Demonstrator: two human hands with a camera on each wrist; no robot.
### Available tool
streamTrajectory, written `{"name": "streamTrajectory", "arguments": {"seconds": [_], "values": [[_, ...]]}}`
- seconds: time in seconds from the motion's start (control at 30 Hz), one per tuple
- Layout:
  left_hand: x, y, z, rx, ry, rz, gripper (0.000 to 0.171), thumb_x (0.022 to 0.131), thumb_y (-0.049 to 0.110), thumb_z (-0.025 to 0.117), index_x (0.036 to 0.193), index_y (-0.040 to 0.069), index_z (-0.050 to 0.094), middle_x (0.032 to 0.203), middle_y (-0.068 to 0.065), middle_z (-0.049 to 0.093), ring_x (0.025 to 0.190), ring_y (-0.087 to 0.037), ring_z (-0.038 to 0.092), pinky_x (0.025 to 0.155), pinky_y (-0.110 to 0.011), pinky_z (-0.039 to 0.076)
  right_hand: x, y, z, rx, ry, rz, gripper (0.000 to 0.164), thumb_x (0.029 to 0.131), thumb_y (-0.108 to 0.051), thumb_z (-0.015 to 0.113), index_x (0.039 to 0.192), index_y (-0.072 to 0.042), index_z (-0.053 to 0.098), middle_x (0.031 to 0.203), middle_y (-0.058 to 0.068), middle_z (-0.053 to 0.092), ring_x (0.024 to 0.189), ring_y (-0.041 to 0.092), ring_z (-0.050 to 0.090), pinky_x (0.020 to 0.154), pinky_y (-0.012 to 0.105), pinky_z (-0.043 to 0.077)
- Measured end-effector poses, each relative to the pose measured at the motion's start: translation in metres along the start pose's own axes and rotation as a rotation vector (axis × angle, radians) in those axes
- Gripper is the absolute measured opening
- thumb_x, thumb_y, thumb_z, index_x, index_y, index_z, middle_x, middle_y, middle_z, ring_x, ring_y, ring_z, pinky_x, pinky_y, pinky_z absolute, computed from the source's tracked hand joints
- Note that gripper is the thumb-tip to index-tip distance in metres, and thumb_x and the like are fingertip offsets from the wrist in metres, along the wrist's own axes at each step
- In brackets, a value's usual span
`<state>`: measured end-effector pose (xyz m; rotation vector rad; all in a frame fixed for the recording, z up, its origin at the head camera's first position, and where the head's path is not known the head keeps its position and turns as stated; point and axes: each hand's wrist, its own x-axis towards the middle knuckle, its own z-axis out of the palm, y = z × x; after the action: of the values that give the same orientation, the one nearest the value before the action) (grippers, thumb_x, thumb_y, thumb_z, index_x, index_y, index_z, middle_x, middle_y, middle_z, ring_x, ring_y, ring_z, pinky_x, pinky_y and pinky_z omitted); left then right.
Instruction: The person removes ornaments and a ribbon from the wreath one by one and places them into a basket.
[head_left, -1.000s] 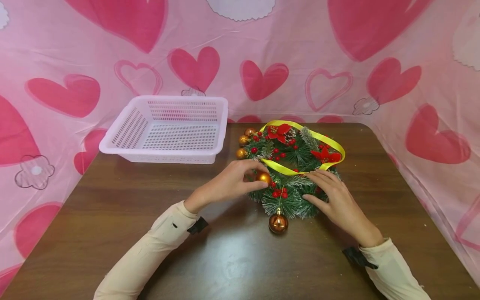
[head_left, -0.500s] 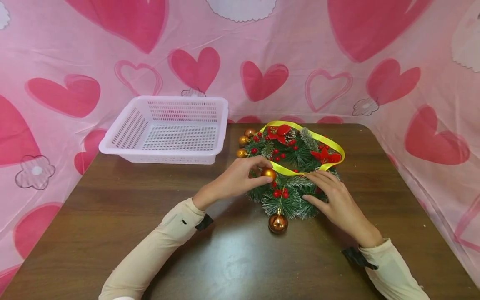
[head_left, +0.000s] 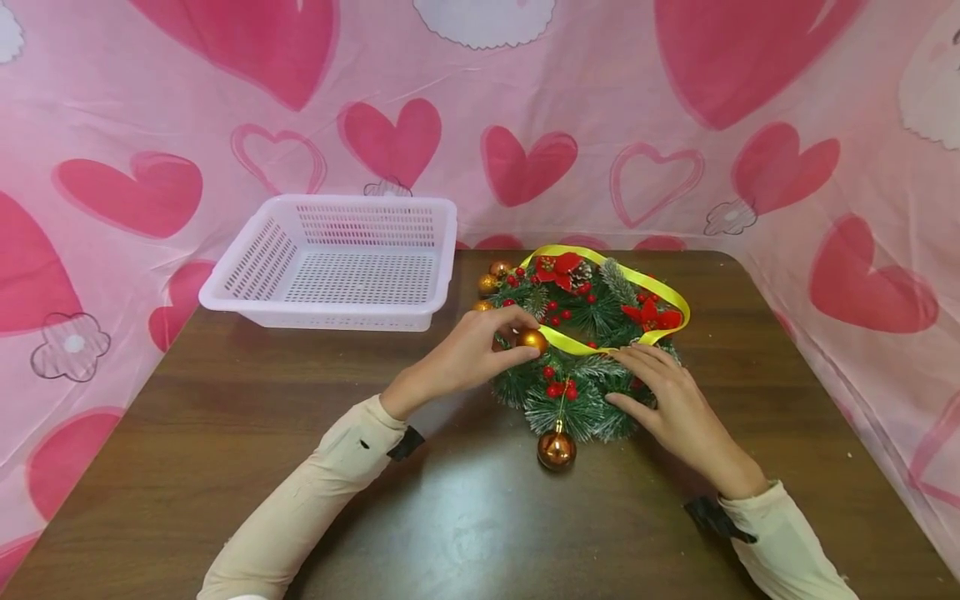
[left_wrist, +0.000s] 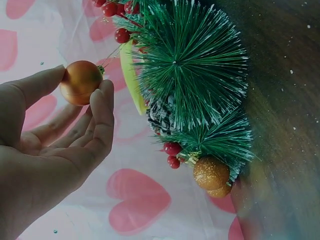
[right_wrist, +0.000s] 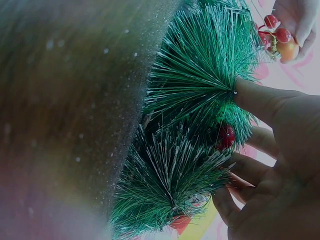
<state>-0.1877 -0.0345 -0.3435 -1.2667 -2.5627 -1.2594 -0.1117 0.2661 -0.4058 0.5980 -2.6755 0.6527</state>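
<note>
Bauble [head_left: 532, 341], satin gold, sits pinched between the thumb and fingertips of the left hand [head_left: 468, 354], just right of centre in the head view and at upper left in the left wrist view. A thin thread [left_wrist: 114, 55] leads from its cap towards the wreath [head_left: 597, 310]; whether it is fastened there I cannot tell. The right hand [head_left: 675, 408], at the wreath's lower right, appears to clasp nothing firmly: its fingers lie loosely spread against the needles, the thumb touching a tuft.

Further out, a brown bauble [head_left: 557, 451] lies at the wreath's bottom edge and three more baubles [head_left: 487, 283] sit at its upper left; these look settled already. A yellow ribbon [head_left: 570, 342] loops over the top. The arranging therefore seems well advanced, with the pinched bauble the part left over, not yet let go. A white basket [head_left: 333, 318] stands on the table [head_left: 450, 500] at the frame's upper left.
</note>
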Motion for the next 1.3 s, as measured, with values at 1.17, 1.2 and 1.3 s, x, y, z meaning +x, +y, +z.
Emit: {"name": "streamTrajectory", "arguments": {"seconds": [1.17,1.2,1.3], "values": [[-0.005,0.008,-0.026,-0.081,0.089,0.009,0.029,0.090,0.017,0.075,0.115,0.006,0.068,0.101,0.001,0.070,0.087,-0.009,0.065,0.076,-0.031,0.057,-0.003,-0.002,-0.001,0.006,0.002,0.008,0.061,0.082,-0.022,0.082,0.136,-0.006,0.059,0.137,0.021,0.056,0.132,0.040,0.041,0.100,0.071,0.032],[-0.005,0.008,-0.028,-0.085,0.095,0.006,0.029,0.089,0.016,0.076,0.115,0.006,0.067,0.102,0.001,0.070,0.087,-0.009,0.065,0.076,-0.029,0.057,-0.003,-0.002,-0.001,0.006,0.002,0.008,0.061,0.082,-0.022,0.082,0.136,-0.006,0.059,0.137,0.021,0.056,0.132,0.040,0.041,0.100,0.071,0.032],[-0.005,0.009,-0.034,-0.087,0.118,0.001,0.030,0.088,0.014,0.076,0.115,0.006,0.067,0.102,-0.001,0.070,0.088,-0.010,0.066,0.078,-0.030,0.057,-0.003,-0.002,-0.001,0.006,0.007,0.004,0.061,0.082,-0.022,0.082,0.136,-0.005,0.059,0.137,0.022,0.056,0.132,0.040,0.041,0.100,0.071,0.032]]}}
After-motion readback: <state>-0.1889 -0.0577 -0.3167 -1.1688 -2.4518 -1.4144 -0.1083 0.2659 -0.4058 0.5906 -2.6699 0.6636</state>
